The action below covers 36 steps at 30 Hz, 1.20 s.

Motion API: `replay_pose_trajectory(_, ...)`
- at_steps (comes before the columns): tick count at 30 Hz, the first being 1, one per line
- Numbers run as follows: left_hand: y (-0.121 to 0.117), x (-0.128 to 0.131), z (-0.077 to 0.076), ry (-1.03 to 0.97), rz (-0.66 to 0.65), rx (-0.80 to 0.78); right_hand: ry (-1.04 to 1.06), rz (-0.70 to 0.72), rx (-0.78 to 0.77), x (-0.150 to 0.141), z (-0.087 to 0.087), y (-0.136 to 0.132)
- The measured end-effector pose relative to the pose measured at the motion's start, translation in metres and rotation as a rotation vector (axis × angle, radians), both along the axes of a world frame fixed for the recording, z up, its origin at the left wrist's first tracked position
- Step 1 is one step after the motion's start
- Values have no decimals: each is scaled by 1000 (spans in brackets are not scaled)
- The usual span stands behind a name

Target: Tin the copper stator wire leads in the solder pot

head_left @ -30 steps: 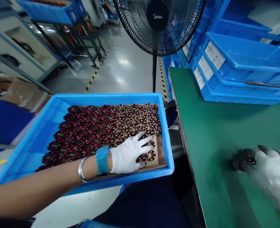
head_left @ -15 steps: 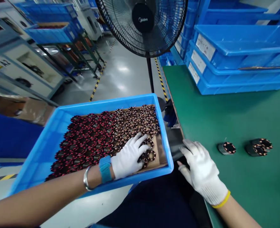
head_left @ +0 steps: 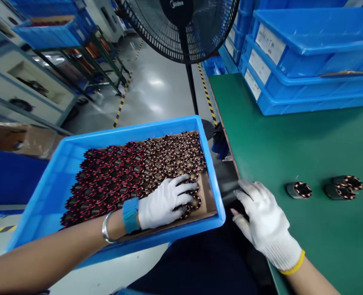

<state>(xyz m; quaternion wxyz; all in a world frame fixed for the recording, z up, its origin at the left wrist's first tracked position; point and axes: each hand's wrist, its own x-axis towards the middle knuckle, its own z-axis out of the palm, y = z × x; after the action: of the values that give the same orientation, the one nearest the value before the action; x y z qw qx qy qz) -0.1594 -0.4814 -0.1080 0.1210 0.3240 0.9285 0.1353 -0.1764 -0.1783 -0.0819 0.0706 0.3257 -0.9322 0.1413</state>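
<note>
A blue tray [head_left: 218,192] lined with cardboard holds several rows of copper-wound stator cores [head_left: 144,168]. My left hand [head_left: 164,201], in a white glove with a blue wristband and a metal bangle, lies on the cores at the tray's near right corner. Its fingers curl around one core [head_left: 190,207]. My right hand [head_left: 263,223], also gloved, rests at the left edge of the green table [head_left: 292,139] with fingers stretched out and nothing in it. Three wound cores lie on the table to its right: a single one [head_left: 298,190] and a pair [head_left: 343,187].
Stacked blue bins [head_left: 307,69] with white labels stand at the table's back right. A black pedestal fan [head_left: 184,24] stands beyond the tray. Metal racks with blue crates [head_left: 58,37] line the aisle at the left, and yellow-black tape marks the floor.
My right hand left the cores on the table and came left to the table edge, where it rests open. My left hand stayed on the tray's cores, its fingers curling tighter.
</note>
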Motion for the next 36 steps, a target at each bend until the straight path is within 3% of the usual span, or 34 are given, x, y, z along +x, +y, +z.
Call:
replay_pose_trajectory(8,1,5,5,9,-36,-72,-12,0,26,-1,1,-1)
replay_pose_trajectory(16,27,12,19,68,15,-303,-38,8,30,0,-4,4)
replay_pose_trajectory(21,36,8,26,41,30,-366,-23,20,26,0,-7,6)
replay_pose_trajectory(27,26,10,19,-15,16,-269,-23,30,15,-1,-8,8)
replay_pose_trajectory(32,19,16,12,-39,182,-170,-27,26,-5,-1,-8,8)
replay_pose_trajectory(36,19,18,11,-47,220,-149,-39,12,-31,-1,-6,7)
